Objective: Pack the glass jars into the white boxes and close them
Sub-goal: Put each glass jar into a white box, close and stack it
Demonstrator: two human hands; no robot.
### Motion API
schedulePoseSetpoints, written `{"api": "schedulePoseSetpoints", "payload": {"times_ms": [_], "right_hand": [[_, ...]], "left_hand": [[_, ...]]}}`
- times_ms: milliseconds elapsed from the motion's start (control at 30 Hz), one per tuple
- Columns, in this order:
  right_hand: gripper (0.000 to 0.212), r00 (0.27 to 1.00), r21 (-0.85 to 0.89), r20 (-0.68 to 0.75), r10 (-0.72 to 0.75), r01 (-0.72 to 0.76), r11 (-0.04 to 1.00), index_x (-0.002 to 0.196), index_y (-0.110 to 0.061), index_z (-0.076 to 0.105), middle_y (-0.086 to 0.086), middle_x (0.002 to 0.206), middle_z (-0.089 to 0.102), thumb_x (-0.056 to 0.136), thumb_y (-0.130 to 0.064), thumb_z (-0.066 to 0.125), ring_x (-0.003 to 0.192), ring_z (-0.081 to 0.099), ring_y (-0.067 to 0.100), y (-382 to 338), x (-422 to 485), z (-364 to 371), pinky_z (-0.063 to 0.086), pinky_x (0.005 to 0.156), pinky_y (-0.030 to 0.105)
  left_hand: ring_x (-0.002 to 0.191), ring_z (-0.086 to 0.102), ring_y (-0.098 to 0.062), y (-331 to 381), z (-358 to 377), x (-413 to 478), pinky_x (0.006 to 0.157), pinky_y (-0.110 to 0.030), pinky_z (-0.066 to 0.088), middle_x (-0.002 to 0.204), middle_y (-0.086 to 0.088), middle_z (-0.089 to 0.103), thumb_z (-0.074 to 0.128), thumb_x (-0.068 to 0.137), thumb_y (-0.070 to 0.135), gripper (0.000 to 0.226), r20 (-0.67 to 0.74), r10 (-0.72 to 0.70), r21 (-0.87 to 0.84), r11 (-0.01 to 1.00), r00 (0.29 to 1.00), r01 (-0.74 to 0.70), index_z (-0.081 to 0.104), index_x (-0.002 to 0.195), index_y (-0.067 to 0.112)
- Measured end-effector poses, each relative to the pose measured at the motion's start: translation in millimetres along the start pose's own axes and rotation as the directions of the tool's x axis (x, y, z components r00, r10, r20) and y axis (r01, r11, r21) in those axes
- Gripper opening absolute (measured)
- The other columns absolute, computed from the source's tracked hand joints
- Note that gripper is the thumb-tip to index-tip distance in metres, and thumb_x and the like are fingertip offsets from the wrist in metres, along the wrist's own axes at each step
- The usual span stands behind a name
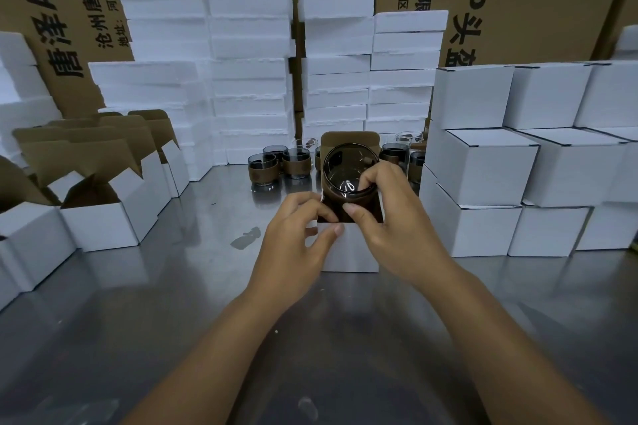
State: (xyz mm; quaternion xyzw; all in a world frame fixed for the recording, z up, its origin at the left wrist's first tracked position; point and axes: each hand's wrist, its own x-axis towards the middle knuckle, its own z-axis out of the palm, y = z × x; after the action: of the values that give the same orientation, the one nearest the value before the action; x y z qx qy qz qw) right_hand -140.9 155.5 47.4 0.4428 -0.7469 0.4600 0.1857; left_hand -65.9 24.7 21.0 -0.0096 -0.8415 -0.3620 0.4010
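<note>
A glass jar (pixel 345 166) with a brown band sits tilted halfway inside an open white box (pixel 352 248) at the centre of the metal table. My right hand (pixel 390 221) grips the jar, fingers hooked over its rim and thumb on the brown band. My left hand (pixel 297 228) holds the box's front left edge, its thumb pressing the front wall. The box's brown-lined lid flap (pixel 348 139) stands up behind the jar. Several more jars (pixel 272 166) stand in a group behind the box.
Open white boxes (pixel 103 214) with raised flaps line the left side. Closed white boxes (pixel 490 162) are stacked on the right. White foam blocks (pixel 248 55) and brown cartons (pixel 518 0) form a wall at the back. The steel table (pixel 172 286) stretches toward me.
</note>
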Motion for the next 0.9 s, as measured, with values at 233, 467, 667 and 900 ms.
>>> {"api": "schedulePoseSetpoints", "payload": {"times_ms": [233,467,667,900], "right_hand": [[0.019,0.998,-0.108,0.053,0.017,-0.012,0.994,0.089,-0.023,0.045,-0.01,0.105,0.044,0.087,-0.035,0.06,0.095,0.048,0.012,-2,-1,-1,0.038,0.076,0.025],[0.009,0.979,-0.189,0.177,0.104,-0.07,0.979,0.091,-0.027,0.063,-0.011,0.156,0.015,0.094,-0.03,0.055,0.141,0.018,0.01,2,-2,0,0.019,0.098,0.025],[0.025,0.979,-0.276,0.193,0.058,-0.002,0.961,0.106,-0.023,0.067,-0.007,0.154,0.026,0.098,-0.031,0.045,0.14,0.015,0.007,5,-3,2,0.019,0.108,0.032],[0.033,0.776,0.51,-0.167,0.608,-0.46,0.727,0.128,-0.03,0.047,-0.01,0.117,0.052,0.096,-0.023,0.052,0.098,0.049,0.001,7,2,12,0.038,0.073,0.013]], "left_hand": [[0.1,0.056,-0.002,-1,0,0,0.081,-0.013,0.051,0.104,0.022,0.049,0.066,0.085,0.019,0.026,-0.007,0.033,-0.037,0.999,0.999,-0.034,0.054,0.081,0.042],[0.103,0.056,-0.008,-4,-1,0,0.08,-0.025,0.054,0.106,0.017,0.05,0.067,0.084,0.024,0.023,-0.015,0.031,-0.022,0.999,0.999,-0.031,0.052,0.077,0.038],[0.103,0.053,-0.001,-6,-2,0,0.086,-0.023,0.05,0.109,0.01,0.053,0.067,0.084,0.025,0.01,-0.007,0.061,0.048,0.997,0.998,-0.06,0.06,0.089,0.029],[0.108,0.045,0.019,1,-4,3,0.079,-0.001,0.04,0.127,0.017,0.047,0.042,0.081,0.056,0.035,-0.012,-0.159,-0.147,0.977,0.987,0.155,0.041,0.116,0.056]]}}
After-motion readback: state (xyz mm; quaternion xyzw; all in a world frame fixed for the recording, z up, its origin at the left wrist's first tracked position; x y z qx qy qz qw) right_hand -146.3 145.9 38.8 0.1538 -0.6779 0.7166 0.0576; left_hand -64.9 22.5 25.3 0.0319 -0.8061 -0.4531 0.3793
